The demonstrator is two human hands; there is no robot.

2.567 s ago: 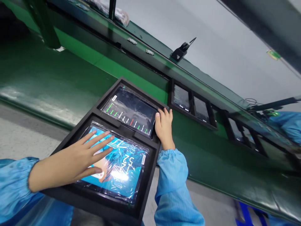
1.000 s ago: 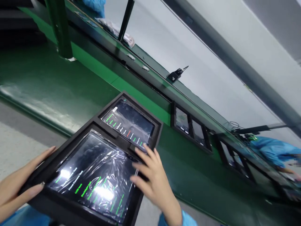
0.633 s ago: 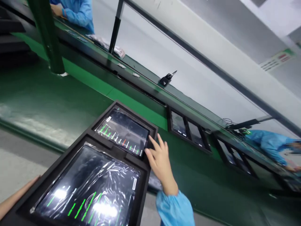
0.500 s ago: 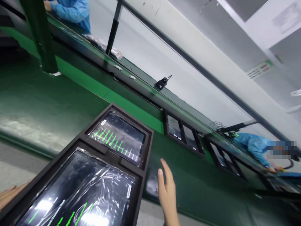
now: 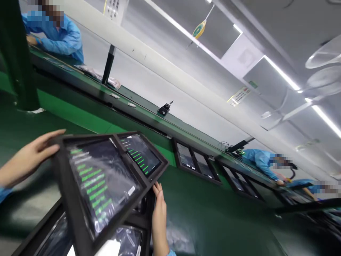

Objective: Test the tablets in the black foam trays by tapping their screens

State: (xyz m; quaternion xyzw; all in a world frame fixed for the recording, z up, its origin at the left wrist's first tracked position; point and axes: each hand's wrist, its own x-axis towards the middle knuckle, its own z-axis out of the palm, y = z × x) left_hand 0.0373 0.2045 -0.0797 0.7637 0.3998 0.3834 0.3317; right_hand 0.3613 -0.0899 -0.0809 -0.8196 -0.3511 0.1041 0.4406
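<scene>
A black tray (image 5: 64, 199) is raised and tilted, with two tablet-like screens in it: a larger screen (image 5: 101, 181) under wrinkled clear film and a smaller screen (image 5: 140, 153). Both show green bar-shaped streaks, perhaps reflections. My left hand (image 5: 33, 156) grips the tray's left corner, thumb on top. At its right edge my right hand (image 5: 160, 217) supports the tray, fingers partly hidden behind the rim. Directly beneath lies a second black tray (image 5: 148, 213) with film-covered screens, largely covered by the raised one.
More black trays with screens (image 5: 197, 161) stand along the green bench (image 5: 202, 209) to the right. A small black device (image 5: 163, 109) rests on the shelf behind. A thick green post (image 5: 20, 64) rises at left. People in blue work clothes (image 5: 62, 39) sit across the bench.
The upper tray has been lifted and turned, uncovering another tray below. My left hand has come onto its corner and my right hand has closed in on its right edge. My view has tilted upward.
</scene>
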